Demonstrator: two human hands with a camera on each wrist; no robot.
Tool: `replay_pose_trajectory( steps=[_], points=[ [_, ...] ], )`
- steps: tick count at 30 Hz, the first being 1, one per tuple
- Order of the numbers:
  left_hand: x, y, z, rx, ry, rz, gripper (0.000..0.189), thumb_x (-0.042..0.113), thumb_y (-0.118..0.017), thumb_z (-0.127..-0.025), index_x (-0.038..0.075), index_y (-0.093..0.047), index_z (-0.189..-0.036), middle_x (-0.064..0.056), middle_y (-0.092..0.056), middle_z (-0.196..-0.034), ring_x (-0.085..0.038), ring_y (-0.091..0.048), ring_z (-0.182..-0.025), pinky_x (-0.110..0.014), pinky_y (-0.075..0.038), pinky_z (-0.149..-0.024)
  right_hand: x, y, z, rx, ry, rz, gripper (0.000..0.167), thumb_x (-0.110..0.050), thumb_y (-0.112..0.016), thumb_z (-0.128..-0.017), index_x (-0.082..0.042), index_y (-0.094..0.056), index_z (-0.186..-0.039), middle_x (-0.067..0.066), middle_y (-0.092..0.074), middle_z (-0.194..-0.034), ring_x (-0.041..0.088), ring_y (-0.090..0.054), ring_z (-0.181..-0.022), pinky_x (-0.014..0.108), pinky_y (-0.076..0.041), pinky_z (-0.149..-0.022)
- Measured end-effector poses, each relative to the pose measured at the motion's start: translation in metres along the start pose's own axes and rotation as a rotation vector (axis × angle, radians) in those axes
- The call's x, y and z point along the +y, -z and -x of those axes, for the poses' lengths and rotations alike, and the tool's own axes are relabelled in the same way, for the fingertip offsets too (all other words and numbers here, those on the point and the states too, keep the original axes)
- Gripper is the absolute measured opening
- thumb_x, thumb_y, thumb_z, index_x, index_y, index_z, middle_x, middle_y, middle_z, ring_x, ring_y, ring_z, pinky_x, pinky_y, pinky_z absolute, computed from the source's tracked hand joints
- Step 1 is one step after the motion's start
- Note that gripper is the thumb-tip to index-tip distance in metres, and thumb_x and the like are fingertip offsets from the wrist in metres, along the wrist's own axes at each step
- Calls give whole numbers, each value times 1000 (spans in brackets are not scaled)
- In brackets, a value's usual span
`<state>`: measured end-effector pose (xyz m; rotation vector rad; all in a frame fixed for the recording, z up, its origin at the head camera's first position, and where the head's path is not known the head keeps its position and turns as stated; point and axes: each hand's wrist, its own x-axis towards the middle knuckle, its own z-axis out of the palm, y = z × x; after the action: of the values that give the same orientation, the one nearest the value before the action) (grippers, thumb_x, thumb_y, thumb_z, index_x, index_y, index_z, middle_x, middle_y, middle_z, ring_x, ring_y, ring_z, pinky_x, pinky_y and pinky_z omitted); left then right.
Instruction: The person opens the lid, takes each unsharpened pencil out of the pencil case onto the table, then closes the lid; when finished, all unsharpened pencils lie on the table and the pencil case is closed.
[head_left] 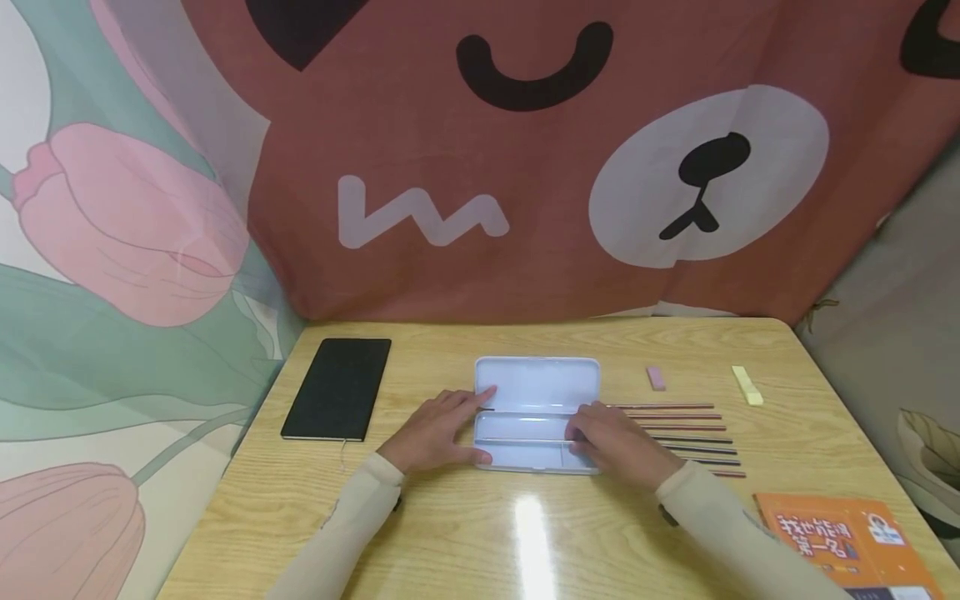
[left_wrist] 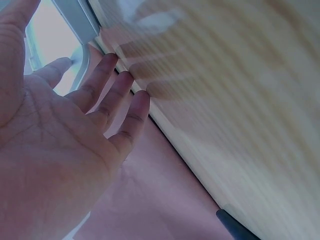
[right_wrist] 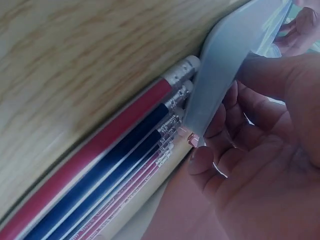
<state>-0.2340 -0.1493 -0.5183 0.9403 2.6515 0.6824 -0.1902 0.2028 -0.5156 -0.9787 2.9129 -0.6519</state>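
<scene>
A pale bluish-white pencil case (head_left: 537, 379) lies with its lid raised in the middle of the table, a long divider line running across its lower half. My left hand (head_left: 435, 429) touches its left end, index finger at the lid and thumb at the front corner, the fingers fairly straight in the left wrist view. The right hand (head_left: 618, 446) reaches over the right end, curled fingers and thumb gripping inside the case; the exact contact is partly hidden. Several red and dark blue pencils (right_wrist: 120, 120) lie beside that end, their eraser tips close to the case wall.
A black notebook (head_left: 337, 389) lies at the left of the table. Behind the pencils are a pink eraser (head_left: 656, 378) and a pale yellow block (head_left: 747, 385). An orange book (head_left: 847, 533) occupies the front right corner. Printed cloth hangs at the table's back edge.
</scene>
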Motion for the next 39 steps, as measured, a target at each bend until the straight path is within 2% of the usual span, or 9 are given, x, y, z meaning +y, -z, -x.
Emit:
replay_pose_trajectory(
  steps=[7, 13, 16, 20, 25, 30, 34, 39],
  points=[
    [0, 0, 0, -1, 0, 4, 108, 62, -84, -92, 29, -26, -178, -9, -47, -171, -33, -46, -155, -61, -36, -127, 2, 2, -1, 9, -58, -111, 18, -11, -85, -97, -21, -72, -104, -14, -63, -96, 7, -52, -93, 31, -51, -83],
    [0, 0, 0, -1, 1, 1, 109, 62, -84, -92, 30, -25, -178, -9, -47, -171, -33, -46, -154, -61, -37, -127, 7, 8, -1, 82, -63, -85, 15, -12, -87, -95, -22, -77, -100, -15, -67, -94, 7, -55, -92, 32, -51, -83],
    [0, 0, 0, 1, -3, -2, 109, 62, -84, -92, 29, -25, -178, -9, -47, -171, -33, -46, -154, -61, -37, -127, 10, 19, 6, 110, -95, -72, 15, -11, -87, -95, -23, -79, -100, -16, -67, -93, 6, -54, -91, 30, -52, -81],
    [0, -1, 0, 1, -2, -3, 109, 62, -84, -92, 29, -26, -178, -10, -47, -171, -33, -46, -155, -61, -36, -127, 18, 37, 24, 116, -137, -78, 17, -8, -86, -96, -23, -78, -101, -16, -69, -97, 5, -59, -92, 30, -56, -80],
    [-1, -1, 1, 4, -7, -5, 109, 62, -84, -92, 27, -26, -178, -10, -46, -172, -35, -45, -156, -62, -36, -127, 31, 60, 54, 80, -185, -49, 18, -9, -85, -97, -24, -77, -102, -15, -72, -102, 5, -67, -95, 32, -61, -80],
    [-3, -1, 1, 8, -17, -11, 109, 62, -84, -92, 26, -26, -177, -11, -46, -172, -35, -44, -156, -62, -37, -127, 42, 79, 84, 26, -247, -24, 20, -8, -85, -96, -24, -76, -101, -16, -68, -98, -2, -58, -84, 26, -54, -69],
    [-3, -2, 1, 9, -21, -14, 109, 63, -83, -92, 27, -26, -178, -10, -46, -172, -35, -45, -156, -62, -37, -127, 50, 87, 104, -66, -313, -34, 19, -8, -85, -96, -24, -76, -101, -15, -68, -97, -4, -50, -77, 25, -48, -65],
    [-2, -2, 1, 10, -25, -10, 109, 63, -83, -92, 27, -26, -178, -10, -46, -172, -35, -45, -156, -62, -37, -127, 58, 88, 122, -201, -400, -70, 15, -8, -82, -98, -21, -77, -104, -12, -72, -99, -4, -56, -81, 27, -53, -67]
  ],
)
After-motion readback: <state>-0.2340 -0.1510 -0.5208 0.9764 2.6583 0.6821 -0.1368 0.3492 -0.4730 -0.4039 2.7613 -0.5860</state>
